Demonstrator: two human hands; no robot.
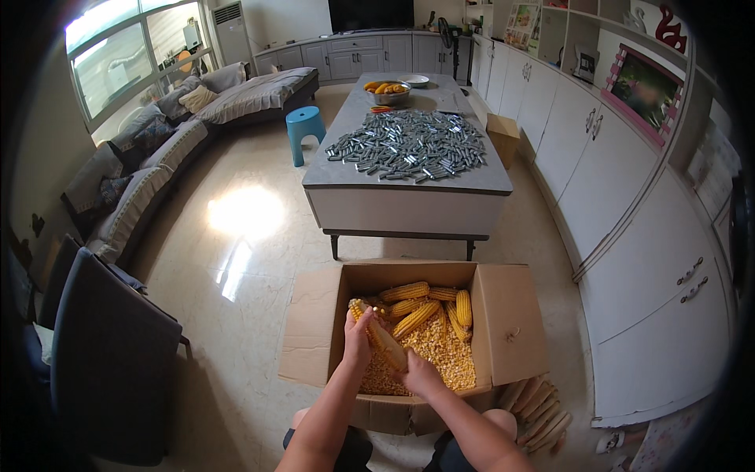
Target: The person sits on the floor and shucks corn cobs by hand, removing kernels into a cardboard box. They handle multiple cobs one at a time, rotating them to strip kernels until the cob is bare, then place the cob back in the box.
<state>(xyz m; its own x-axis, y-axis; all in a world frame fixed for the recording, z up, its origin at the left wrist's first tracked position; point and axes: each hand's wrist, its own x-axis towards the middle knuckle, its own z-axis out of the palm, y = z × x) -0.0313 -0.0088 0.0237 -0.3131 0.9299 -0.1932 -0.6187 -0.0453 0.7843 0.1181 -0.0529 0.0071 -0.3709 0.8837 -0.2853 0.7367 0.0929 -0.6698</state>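
A partly stripped corn cob [386, 344] is held slantwise over an open cardboard box [314, 322]. My left hand [358, 337] is closed round its upper part, where yellow kernels still show. Lower down, my right hand [421, 374] grips the bare, pale end. Loose yellow kernels [444, 358] cover the bottom of the box. Several whole corn cobs [415, 317] lie on the kernels toward the box's far and right sides. Parts of the held cob are hidden behind my fingers.
Several bare cobs [543, 413] lie on the floor right of the box. Beyond it stands a grey table [338, 173] bearing many small metallic cylinders [417, 144] and a bowl of corn [387, 93]. A blue stool [305, 130] and a dark chair [118, 354] stand to the left.
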